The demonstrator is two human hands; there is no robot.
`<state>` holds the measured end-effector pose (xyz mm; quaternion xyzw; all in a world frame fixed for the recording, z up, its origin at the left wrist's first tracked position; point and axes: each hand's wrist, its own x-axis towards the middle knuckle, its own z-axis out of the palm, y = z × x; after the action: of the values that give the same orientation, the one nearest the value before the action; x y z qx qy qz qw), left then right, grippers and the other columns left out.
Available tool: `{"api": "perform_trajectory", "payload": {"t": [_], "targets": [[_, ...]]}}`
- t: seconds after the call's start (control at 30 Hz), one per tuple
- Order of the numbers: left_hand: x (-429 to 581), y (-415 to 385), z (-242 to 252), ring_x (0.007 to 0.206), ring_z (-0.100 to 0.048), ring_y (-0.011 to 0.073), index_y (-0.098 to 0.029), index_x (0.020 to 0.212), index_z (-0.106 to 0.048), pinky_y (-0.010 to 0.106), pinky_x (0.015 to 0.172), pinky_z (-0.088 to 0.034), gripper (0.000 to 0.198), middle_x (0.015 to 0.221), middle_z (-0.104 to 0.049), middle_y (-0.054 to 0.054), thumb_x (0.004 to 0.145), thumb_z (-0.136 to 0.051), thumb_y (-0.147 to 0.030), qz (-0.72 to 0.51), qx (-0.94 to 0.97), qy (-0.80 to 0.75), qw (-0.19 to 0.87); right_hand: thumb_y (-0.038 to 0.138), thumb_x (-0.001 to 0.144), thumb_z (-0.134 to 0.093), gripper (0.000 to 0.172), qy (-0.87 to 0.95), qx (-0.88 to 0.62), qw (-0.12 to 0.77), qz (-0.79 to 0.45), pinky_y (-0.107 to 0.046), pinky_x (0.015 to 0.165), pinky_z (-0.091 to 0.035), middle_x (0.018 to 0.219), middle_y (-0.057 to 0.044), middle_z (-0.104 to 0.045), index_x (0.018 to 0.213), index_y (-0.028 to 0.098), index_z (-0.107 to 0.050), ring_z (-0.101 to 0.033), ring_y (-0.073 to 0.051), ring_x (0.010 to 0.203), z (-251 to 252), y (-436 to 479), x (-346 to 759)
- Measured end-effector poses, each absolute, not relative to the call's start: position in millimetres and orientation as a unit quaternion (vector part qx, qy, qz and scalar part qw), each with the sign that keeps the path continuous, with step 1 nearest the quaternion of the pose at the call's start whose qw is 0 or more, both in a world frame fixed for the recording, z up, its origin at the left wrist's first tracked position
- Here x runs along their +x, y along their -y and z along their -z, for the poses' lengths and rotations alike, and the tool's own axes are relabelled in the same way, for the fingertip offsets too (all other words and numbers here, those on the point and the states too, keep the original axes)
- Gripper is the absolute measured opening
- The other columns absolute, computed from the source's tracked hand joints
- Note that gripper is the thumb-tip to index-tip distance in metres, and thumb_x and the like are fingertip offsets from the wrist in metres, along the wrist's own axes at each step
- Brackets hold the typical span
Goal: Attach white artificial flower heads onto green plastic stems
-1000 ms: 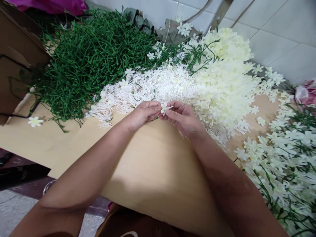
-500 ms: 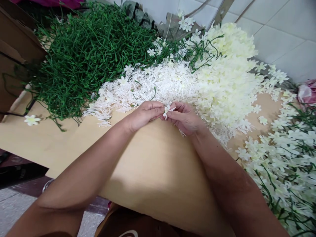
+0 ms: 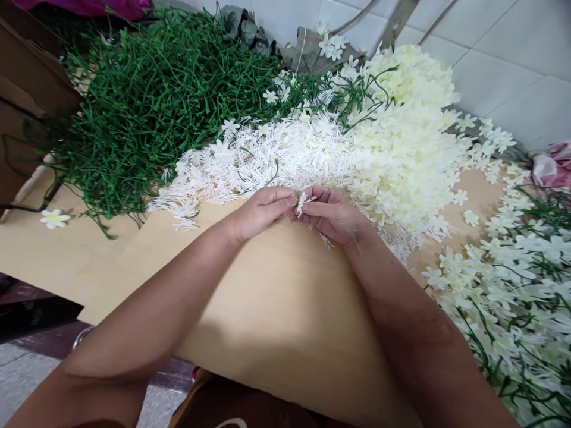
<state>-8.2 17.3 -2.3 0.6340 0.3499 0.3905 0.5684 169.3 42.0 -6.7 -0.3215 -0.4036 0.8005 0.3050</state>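
Over the table's middle, my two hands meet at their fingertips around a small white artificial flower (image 3: 301,203). My right hand (image 3: 332,214) pinches the flower between thumb and fingers. White stamens (image 3: 327,241) poke out below its curled fingers. My left hand (image 3: 266,209) is closed against the flower's other side, where a bit of green stem shows at the fingertips; the rest of the stem is hidden. Just beyond the hands lies a pile of white stamens (image 3: 294,148), with a heap of pale yellow-white petals (image 3: 401,142) to its right.
A large heap of green stems (image 3: 169,107) covers the back left. Assembled flowers with stems (image 3: 513,285) are piled at the right. One loose flower (image 3: 54,219) lies on the wooden table (image 3: 259,309) at left, near a cardboard box (image 3: 27,107). A tiled wall (image 3: 504,59) stands behind.
The flower has turned between my fingertips, so its petals now face more sideways and green shows at its base. Both hands stay in nearly the same place; the view shifts slightly.
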Motion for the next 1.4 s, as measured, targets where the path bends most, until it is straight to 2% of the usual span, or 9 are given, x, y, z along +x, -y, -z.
{"api": "perform_trajectory", "payload": {"t": [0.17,0.33,0.43,0.7,0.9,1.27,1.4], "targets": [[-7,-18,0,0.055,-0.041,0.0098,-0.017,0.057,-0.047,0.025,0.061,-0.037,0.040,0.055,-0.043,-0.004,0.083,-0.054,-0.046,-0.400,0.641,-0.369,0.541,0.028,0.054,-0.088,0.026,0.411,-0.312,0.322,-0.794,-0.026,0.072,-0.054,0.065,0.003,-0.069,0.068,0.018,-0.068,-0.065,-0.010,0.064,7,-40,166],[-6,-17,-5,0.056,-0.045,0.0105,-0.017,0.058,-0.050,0.025,0.061,-0.039,0.035,0.054,-0.048,-0.002,0.081,-0.055,-0.043,-0.404,0.653,-0.378,0.517,0.026,0.054,-0.088,0.026,0.420,-0.322,0.334,-0.780,-0.022,0.063,-0.051,0.062,0.004,-0.069,0.062,0.018,-0.066,-0.064,-0.008,0.060,9,-38,164],[-6,-17,-6,0.055,-0.045,0.0101,-0.018,0.055,-0.046,0.025,0.061,-0.040,0.036,0.053,-0.046,-0.003,0.080,-0.056,-0.042,-0.407,0.650,-0.382,0.515,0.026,0.053,-0.089,0.026,0.418,-0.320,0.332,-0.783,-0.021,0.062,-0.051,0.061,0.004,-0.069,0.062,0.018,-0.066,-0.064,-0.008,0.059,10,-39,164],[-4,-17,-5,0.053,-0.044,0.0101,-0.018,0.053,-0.044,0.025,0.057,-0.040,0.038,0.050,-0.040,-0.004,0.078,-0.060,-0.042,-0.429,0.623,-0.360,0.546,0.030,0.060,-0.085,0.023,0.413,-0.289,0.340,-0.794,-0.029,0.080,-0.056,0.065,0.003,-0.068,0.066,0.018,-0.067,-0.067,-0.011,0.068,12,-38,164],[-4,-16,-6,0.054,-0.043,0.0108,-0.017,0.057,-0.050,0.026,0.056,-0.038,0.034,0.051,-0.041,-0.003,0.077,-0.059,-0.044,-0.422,0.618,-0.369,0.552,0.028,0.059,-0.086,0.025,0.410,-0.295,0.344,-0.792,-0.032,0.081,-0.056,0.065,0.004,-0.067,0.064,0.018,-0.064,-0.066,-0.011,0.067,12,-37,162],[-7,-14,2,0.057,-0.038,0.0099,-0.017,0.064,-0.048,0.026,0.059,-0.035,0.040,0.058,-0.039,-0.004,0.085,-0.054,-0.051,-0.420,0.636,-0.346,0.548,0.031,0.043,-0.092,0.036,0.406,-0.351,0.358,-0.764,-0.020,0.061,-0.052,0.057,0.005,-0.067,0.054,0.017,-0.061,-0.063,-0.007,0.057,8,-36,156],[-9,-14,3,0.060,-0.041,0.0109,-0.018,0.065,-0.048,0.026,0.061,-0.035,0.044,0.060,-0.040,-0.004,0.088,-0.049,-0.056,-0.401,0.673,-0.344,0.518,0.032,0.044,-0.092,0.037,0.416,-0.359,0.351,-0.758,-0.020,0.058,-0.049,0.056,0.004,-0.065,0.054,0.017,-0.059,-0.061,-0.007,0.055,9,-37,157]]}}
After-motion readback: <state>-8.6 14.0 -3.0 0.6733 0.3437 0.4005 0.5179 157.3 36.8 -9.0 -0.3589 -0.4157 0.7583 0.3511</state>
